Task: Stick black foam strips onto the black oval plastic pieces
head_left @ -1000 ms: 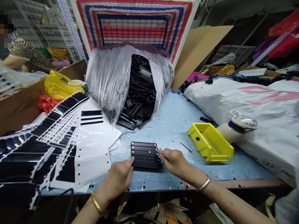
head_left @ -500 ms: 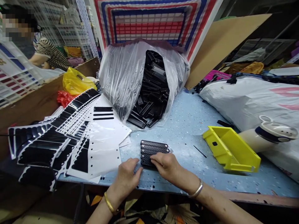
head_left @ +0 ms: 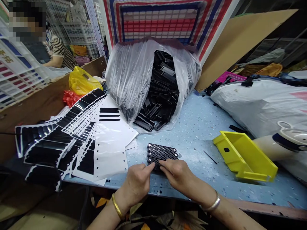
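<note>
A black piece (head_left: 163,150) with a textured, carbon-like pattern lies on the blue tabletop (head_left: 192,127). It looks like several parallel strips with small round studs at their ends. My left hand (head_left: 137,180) is closed, its thumb and finger at the near left edge of this piece. Across from it, my right hand (head_left: 179,174) pinches at the near strip, covering part of it. Whatever thin layer may lie between the fingertips is too small to make out. Beyond the piece, a clear plastic bag (head_left: 131,76) gapes, showing many black plastic parts (head_left: 163,86) inside.
To the left spread sheets of black stickers (head_left: 48,147) and a white backing sheet (head_left: 110,150). A yellow bin (head_left: 247,156), a thin black stick (head_left: 210,157) and a pale bottle (head_left: 271,145) are on the right. Another person (head_left: 59,51) sits at the far left.
My left hand has moved right and forward, and its thumb now meets the black piece beside my right fingers. The whole view has shifted slightly.
</note>
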The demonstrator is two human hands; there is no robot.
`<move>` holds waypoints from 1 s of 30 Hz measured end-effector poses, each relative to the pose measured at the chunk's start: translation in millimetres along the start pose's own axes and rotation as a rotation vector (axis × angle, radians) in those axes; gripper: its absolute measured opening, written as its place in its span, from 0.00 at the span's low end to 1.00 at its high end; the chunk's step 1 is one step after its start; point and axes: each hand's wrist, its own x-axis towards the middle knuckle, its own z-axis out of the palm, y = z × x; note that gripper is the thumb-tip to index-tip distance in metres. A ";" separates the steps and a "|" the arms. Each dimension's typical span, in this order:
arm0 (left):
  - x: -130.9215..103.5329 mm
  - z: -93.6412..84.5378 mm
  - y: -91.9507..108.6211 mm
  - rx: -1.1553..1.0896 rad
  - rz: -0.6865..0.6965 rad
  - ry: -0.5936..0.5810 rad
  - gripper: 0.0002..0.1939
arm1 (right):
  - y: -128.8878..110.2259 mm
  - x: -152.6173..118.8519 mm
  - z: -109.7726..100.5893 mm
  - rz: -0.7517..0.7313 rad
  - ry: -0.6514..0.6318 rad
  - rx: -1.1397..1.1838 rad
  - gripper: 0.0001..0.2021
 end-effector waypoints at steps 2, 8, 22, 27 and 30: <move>-0.7 -2.5 0.2 0.092 0.057 -0.063 0.25 | 3.5 -17.1 0.7 -0.018 0.014 -0.053 0.14; -6.6 -8.8 -5.6 0.234 0.116 -0.159 0.29 | -1.0 -56.0 7.2 -0.014 -0.009 -0.198 0.25; -4.2 -21.9 -8.3 0.246 0.192 -0.301 0.31 | -1.5 -57.7 13.2 -0.052 0.030 -0.217 0.28; 10.5 -32.5 -14.9 0.102 0.082 -0.409 0.27 | -0.9 -57.4 15.0 -0.047 0.048 -0.209 0.26; 15.2 -33.4 -18.7 -0.109 -0.011 -0.366 0.23 | 0.3 -58.6 16.9 -0.043 0.065 -0.200 0.26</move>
